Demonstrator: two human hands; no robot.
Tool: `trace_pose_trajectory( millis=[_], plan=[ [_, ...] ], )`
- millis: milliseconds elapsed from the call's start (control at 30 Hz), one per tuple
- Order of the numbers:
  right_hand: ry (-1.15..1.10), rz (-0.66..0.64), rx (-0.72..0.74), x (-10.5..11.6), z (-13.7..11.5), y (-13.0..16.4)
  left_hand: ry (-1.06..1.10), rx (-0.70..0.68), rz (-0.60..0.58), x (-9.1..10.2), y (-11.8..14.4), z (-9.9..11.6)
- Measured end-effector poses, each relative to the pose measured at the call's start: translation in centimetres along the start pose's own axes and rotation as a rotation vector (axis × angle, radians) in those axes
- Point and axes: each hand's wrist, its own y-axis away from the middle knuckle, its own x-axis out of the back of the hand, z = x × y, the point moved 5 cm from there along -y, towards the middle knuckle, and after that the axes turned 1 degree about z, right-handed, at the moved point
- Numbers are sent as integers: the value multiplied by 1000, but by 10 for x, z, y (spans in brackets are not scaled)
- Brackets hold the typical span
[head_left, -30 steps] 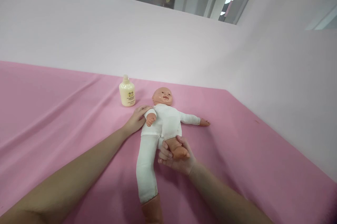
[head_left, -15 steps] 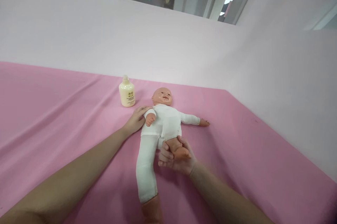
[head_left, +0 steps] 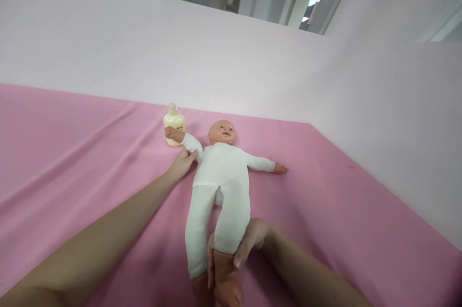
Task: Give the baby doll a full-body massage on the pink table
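A baby doll in a white suit lies on its back on the pink cloth, head toward the wall, both legs stretched toward me. My left hand pinches the white sleeve of the doll's arm, which points up and left toward a cream lotion bottle. My right hand wraps around the lower end of the doll's leg near its bare foot. The doll's other arm lies out to the right.
A pale pink wall runs behind the surface and turns along the right side. The cloth has soft folds on the left. Glass panels and ceiling lights show above the wall.
My right hand pulled the doll's bent leg down until it lay straight beside the other. My left hand lifted the doll's arm off its chest and out toward the bottle.
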Motion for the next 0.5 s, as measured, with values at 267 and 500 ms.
trace_pose_trajectory(
  millis=[267,500],
  plan=[
    [-60,-123,-66,-5,2,-2,22,12,4,0,1,4],
    [-111,-347,-58,3,19,-7,42,14,15,1,1,3]
  ],
)
